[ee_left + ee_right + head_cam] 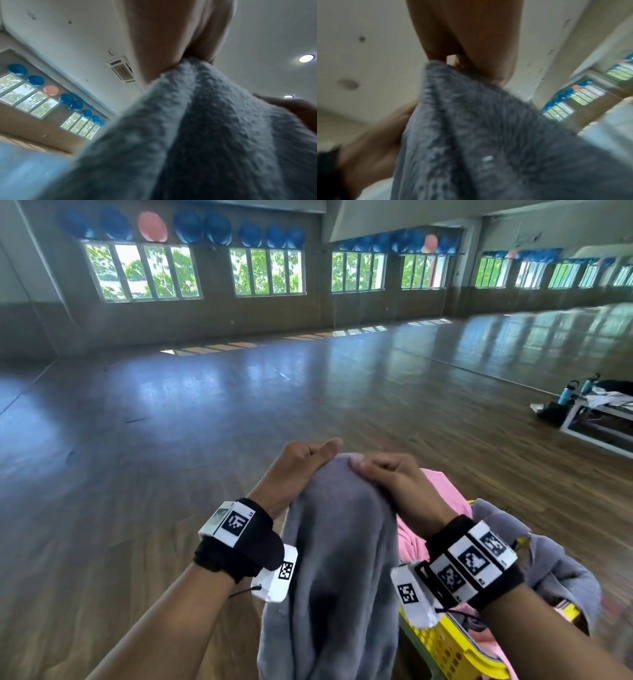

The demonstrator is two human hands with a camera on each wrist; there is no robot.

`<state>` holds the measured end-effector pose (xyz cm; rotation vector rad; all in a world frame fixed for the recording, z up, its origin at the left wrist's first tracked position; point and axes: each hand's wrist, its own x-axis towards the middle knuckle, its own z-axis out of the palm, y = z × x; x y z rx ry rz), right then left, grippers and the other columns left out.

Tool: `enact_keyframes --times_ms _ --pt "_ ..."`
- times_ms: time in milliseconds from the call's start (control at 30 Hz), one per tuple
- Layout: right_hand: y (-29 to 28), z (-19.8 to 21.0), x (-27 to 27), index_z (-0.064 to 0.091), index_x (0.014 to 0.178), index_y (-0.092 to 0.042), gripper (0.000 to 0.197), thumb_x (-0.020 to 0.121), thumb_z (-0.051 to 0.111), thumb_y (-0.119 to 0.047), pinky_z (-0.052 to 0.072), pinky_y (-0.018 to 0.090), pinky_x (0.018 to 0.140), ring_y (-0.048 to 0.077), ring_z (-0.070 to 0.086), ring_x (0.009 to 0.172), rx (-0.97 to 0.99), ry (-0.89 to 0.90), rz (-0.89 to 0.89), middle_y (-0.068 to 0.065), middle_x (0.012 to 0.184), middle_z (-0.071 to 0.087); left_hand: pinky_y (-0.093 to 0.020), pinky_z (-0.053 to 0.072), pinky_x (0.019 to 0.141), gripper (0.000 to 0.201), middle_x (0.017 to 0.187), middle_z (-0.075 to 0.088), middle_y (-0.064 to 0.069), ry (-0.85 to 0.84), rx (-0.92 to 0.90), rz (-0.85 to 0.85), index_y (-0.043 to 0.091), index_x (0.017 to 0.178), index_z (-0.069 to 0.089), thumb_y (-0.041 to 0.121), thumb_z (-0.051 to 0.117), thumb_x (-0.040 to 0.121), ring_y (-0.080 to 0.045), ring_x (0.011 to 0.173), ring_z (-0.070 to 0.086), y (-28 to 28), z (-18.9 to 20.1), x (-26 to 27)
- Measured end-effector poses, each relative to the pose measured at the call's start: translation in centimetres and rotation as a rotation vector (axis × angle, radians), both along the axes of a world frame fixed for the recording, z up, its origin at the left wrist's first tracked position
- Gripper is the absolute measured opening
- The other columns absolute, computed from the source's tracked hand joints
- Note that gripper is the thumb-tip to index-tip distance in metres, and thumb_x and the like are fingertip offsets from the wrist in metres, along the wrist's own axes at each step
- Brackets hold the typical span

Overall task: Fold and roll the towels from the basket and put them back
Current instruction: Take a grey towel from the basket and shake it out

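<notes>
head view shows the left hand (294,470) and the right hand (387,477) raised close together, each pinching the top edge of a grey towel (339,559) that hangs down between the forearms. holding it by the upper edge lets the cloth drop straight, which probably serves to find the corners and shake out creases before a first fold. both wrist views confirm the pinch: the cloth bunches into the fingers (202,51) of the left hand, and the right wrist camera shows it caught the same way. low on the right sits the yellow basket (442,648), holding a pink towel (442,505) and another grey towel (555,570) draped over its rim. nothing looks folded or rolled yet, so the task seems to be at an early stage.
</notes>
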<state>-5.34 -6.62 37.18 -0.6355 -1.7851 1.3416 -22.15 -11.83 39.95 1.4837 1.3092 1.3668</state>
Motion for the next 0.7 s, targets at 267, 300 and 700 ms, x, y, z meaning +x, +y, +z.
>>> enact_keyframes --times_ms 267,300,700 --pt "-0.9 0.3 -0.5 0.068 0.077 -0.006 0.034 0.095 0.06 -0.034 0.044 0.033 0.07 0.011 0.053 0.077 0.021 -0.116 0.05 0.001 0.079 0.062 -0.022 0.039 0.057 0.038 0.063 0.052 0.0 -0.016 0.029 0.0 0.013 0.058 0.063 0.026 0.058 0.094 -0.009 0.06 0.046 0.0 0.0 -0.2" --pt "-0.7 0.4 -0.4 0.068 0.075 -0.006 0.035 0.094 0.061 -0.035 0.041 0.033 0.069 0.011 0.052 0.076 0.065 -0.114 0.038 0.001 0.077 0.06 -0.022 0.04 0.059 0.039 0.064 0.053 0.0 0.002 0.019 -0.014 0.008 0.06 0.065 0.026 0.056 0.094 -0.009 0.061 0.047 0.1 0.0 -0.3" --pt "0.5 1.7 0.5 0.061 0.08 0.004 0.038 0.088 0.066 -0.033 0.038 0.036 0.071 0.019 0.05 0.076 -0.078 0.171 -0.065 0.013 0.079 0.056 -0.02 0.035 0.054 0.038 0.064 0.048 0.002 0.137 0.048 -0.035 0.003 0.064 0.057 0.024 0.057 0.095 -0.007 0.061 0.042 -0.6 0.5 0.4"
